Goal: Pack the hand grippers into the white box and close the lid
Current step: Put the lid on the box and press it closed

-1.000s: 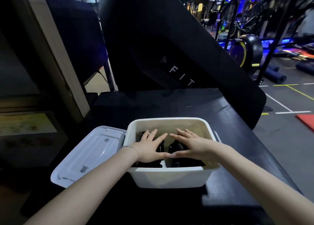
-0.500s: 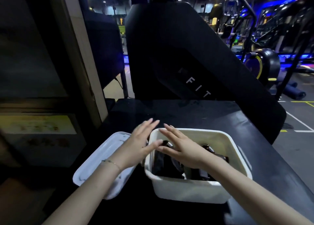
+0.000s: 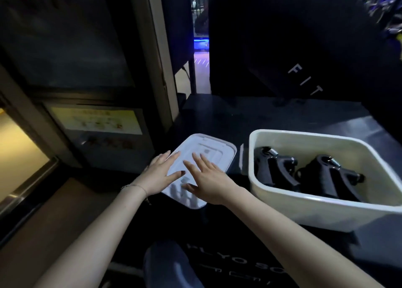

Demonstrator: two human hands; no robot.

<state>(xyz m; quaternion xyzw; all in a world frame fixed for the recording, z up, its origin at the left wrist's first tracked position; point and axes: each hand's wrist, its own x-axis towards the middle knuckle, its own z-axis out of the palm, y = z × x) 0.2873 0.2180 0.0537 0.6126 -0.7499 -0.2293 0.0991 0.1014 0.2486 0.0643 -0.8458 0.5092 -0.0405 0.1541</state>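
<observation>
The white box stands uncovered on the black platform at the right. Two black hand grippers with steel springs lie side by side inside it, one on the left and one on the right. The pale lid lies flat to the left of the box. My left hand hovers over the lid's left edge, fingers spread. My right hand is spread over the lid's near half, covering part of it. Neither hand grips anything.
A large black padded panel with white letters "FIT" leans behind the platform. A pillar and a glass door with a yellow notice stand to the left. My knee in dark cloth shows below.
Both hands have left the box and moved left over the lid. The view has swung left, so the box now sits at the right.
</observation>
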